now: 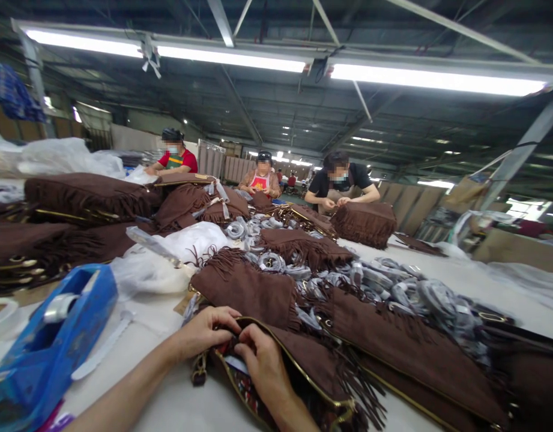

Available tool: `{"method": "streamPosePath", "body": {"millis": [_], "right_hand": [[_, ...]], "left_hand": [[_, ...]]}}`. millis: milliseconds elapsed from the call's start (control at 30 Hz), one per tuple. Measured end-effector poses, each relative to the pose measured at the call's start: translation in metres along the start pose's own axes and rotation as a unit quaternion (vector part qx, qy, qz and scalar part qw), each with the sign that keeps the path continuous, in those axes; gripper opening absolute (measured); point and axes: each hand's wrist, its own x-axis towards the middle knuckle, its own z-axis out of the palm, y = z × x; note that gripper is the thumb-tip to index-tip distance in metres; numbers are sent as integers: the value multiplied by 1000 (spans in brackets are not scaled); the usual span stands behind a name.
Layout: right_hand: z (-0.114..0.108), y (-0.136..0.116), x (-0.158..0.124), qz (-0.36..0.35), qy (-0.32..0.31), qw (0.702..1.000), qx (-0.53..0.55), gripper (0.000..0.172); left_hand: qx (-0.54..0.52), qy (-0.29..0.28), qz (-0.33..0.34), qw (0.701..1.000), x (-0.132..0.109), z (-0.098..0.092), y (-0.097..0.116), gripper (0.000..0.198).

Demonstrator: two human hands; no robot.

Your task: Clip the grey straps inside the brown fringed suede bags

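A brown fringed bag [303,354] with a gold zipper lies unzipped in front of me, its patterned lining [242,384] showing. My left hand [211,329] is closed on the bag's rim at the far end of the opening, its fingertips partly hidden inside. My right hand [265,360] reaches into the mouth of the bag with curled fingers; whatever they pinch is hidden. Beside that hand a pale strip [236,363] shows against the lining. From the bag's left end hangs a short brown strap with a metal buckle [199,367].
A blue tape dispenser [55,342] stands at left, near a clear plastic bag [168,258]. More brown fringed bags [406,342] and wrapped straps [393,282] cover the table to the right and beyond. Three co-workers sit or stand across the table, one handling a bag [364,222].
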Motion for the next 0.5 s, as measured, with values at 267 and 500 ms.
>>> {"method": "streamPosePath", "body": {"millis": [267,500], "right_hand": [[2,3,1,-32,13,999,-5,12],[1,-13,3,-14,41,994,101,13]], "left_hand": [[119,25,8,993,2,9,5,11],[52,34,-2,998,-7,11,12,25]]}}
